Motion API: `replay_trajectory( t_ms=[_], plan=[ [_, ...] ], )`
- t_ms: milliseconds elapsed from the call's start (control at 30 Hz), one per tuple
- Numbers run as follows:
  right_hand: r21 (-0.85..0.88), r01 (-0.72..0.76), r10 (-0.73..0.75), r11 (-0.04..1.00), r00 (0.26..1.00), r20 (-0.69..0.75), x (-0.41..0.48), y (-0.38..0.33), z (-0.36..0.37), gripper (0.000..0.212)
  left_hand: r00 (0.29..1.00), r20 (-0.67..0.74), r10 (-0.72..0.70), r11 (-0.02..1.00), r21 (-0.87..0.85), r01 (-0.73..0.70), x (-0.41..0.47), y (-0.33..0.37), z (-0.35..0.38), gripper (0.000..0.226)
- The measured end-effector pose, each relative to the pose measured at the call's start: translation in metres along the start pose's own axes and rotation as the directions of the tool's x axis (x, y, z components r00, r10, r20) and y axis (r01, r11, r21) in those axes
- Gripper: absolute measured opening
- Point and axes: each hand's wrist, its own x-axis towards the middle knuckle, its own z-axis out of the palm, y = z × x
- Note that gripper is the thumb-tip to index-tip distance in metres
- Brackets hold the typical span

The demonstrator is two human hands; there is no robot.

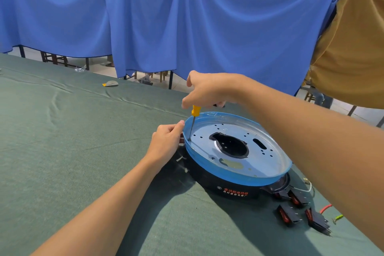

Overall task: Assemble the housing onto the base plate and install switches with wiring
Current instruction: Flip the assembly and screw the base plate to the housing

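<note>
well, the round silver metal base plate with a blue film rim (203,131) lies on the round black plastic housing (228,183), both on the green cloth table (72,141), toward four o'clock from the middle of the view. the right hand (204,89) is curled round the top of the yellow-handled screwdriver (195,111), whose thin shaft stands nearly upright with its tip at a hole by the plate's nine o'clock edge. the left hand (166,143) pinches the rim just beside that spot, thumb on top, fingers curled at the side. the plate looks like thin, stiff, light sheet metal, probably slick under the film, so the rim seems the best hold. the housing looks rigid and likely to slide on cloth, so it needs bracing. several black rocker switches with red rockers (287,215) lie loose at the housing's five o'clock, near the red wire (326,208); they are best taken by the body.
</note>
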Motion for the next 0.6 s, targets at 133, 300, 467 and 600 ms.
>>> replay_trajectory(
  t_ms=[133,300,467,600],
  plan=[
    [0.048,0.067,-0.063,0.997,0.995,-0.071,0.000,0.003,0.002,0.032,1.000,-0.015,0.010,1.000,0.024,-0.009,0.001,-0.001,0.000,0.053],
    [-0.110,-0.034,0.014,0.993,0.983,-0.181,0.002,0.006,0.011,0.042,1.000,0.007,0.013,1.000,0.008,-0.013,0.000,0.000,0.000,0.049],
    [0.133,0.024,-0.019,0.991,0.999,-0.036,-0.001,0.005,-0.001,0.034,1.000,-0.014,0.016,1.000,0.023,-0.016,0.002,-0.002,0.000,0.053],
    [-0.024,0.030,-0.036,0.999,0.958,-0.284,0.002,0.006,0.017,0.028,1.000,-0.001,0.008,1.000,0.007,-0.008,0.002,-0.003,0.000,0.051]
  ],
)
